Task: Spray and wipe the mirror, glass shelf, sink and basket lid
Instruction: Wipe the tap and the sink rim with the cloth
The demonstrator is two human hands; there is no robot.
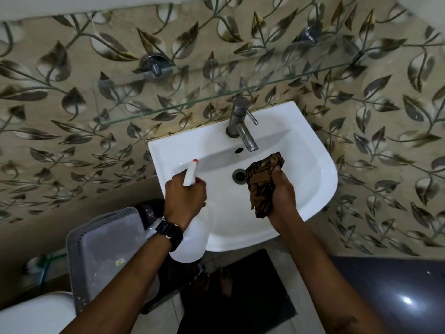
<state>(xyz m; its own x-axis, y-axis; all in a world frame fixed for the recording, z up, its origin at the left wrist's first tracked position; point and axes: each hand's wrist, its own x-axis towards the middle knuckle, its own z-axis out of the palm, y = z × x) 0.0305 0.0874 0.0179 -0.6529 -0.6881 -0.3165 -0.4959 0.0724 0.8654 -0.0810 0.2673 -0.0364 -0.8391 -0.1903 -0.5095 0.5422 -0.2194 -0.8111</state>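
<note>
Left hand (185, 200): fingers clamped round spray bottle (190, 173), at sink (315, 150) left edge;
Right hand (283, 192): grips patterned cloth (261, 184) beside drain (238, 175);
Sink mark (237, 156): too small to read

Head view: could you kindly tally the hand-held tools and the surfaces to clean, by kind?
Hand-held tools: 2, white plastic spray bottle, brown patterned cloth
Surfaces to clean: 3, white ceramic sink, clear glass shelf, grey plastic basket lid
Total: 5
</note>
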